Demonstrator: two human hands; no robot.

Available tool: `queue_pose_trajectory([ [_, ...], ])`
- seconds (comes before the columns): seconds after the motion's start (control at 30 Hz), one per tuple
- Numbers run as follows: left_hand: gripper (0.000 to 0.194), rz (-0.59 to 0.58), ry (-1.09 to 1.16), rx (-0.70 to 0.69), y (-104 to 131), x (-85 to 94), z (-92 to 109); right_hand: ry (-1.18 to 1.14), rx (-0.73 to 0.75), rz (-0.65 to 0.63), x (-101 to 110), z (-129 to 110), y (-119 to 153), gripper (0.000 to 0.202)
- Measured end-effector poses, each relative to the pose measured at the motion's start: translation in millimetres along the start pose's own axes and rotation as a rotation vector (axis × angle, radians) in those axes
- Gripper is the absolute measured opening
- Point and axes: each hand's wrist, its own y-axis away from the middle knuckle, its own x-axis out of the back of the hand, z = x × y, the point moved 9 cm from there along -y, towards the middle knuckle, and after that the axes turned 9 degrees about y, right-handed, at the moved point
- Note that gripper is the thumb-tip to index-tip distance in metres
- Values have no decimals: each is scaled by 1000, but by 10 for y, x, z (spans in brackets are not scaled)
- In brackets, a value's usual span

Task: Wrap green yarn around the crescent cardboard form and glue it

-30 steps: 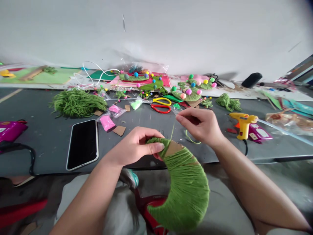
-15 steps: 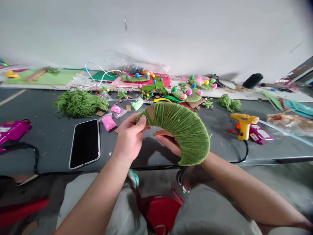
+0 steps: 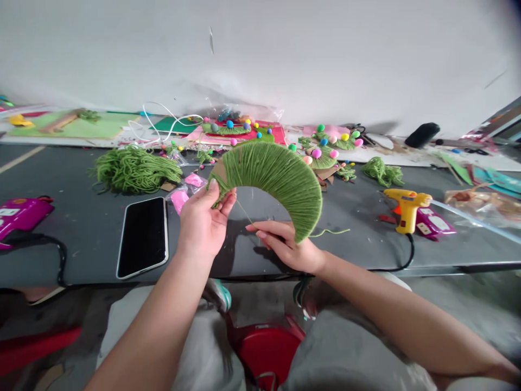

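A crescent-shaped cardboard piece point(image 3: 277, 174) wrapped in green yarn is held up over the table's front. My left hand point(image 3: 205, 220) is closed on its left end, thumb in front, where a strip of bare brown cardboard shows. Below the curve, my right hand point(image 3: 287, 244) pinches a strand of green yarn point(image 3: 245, 212) that runs taut up to the left end. The yarn's loose tail sticks out to the right behind the right hand. The crescent's right tip overlaps the right hand's back.
A phone point(image 3: 142, 237) lies left of my hands, with a heap of green yarn point(image 3: 136, 169) behind it. To the right stands a yellow glue gun point(image 3: 407, 206). Yarn-wrapped pieces with pom-poms point(image 3: 321, 156) lie at the back. A purple device point(image 3: 24, 220) sits far left.
The crescent has moved up and left with my left hand. My right hand has come out from behind it, lower down, and the taut strand now shows between my hands.
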Motion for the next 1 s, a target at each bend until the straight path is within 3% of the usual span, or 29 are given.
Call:
queue_pose_trajectory([
  [0.23,9,98,-9,-99,-138,164,238,-386,-312,-208,-233,48,62,34],
  [0.4,10,124,-5,-163,-161,220,316,-430,-441,-521,-346,-31,168,40],
  [0.5,10,114,-78,-183,-141,186,337,-288,-433,-599,-202,-110,192,40],
  [0.63,11,48,-274,-339,-71,62,496,166,-256,-328,402,-273,47,31],
  [0.73,10,-41,-403,-361,-35,-31,490,438,-151,90,978,-424,11,21],
  [0.83,14,-128,-521,-232,0,-94,311,645,8,471,1347,-626,114,11],
  [0.9,17,-238,-641,-104,75,-187,140,679,83,551,1402,-670,153,10],
  [1.0,20,-493,-857,162,299,-360,-164,626,72,567,1433,-581,140,10],
])
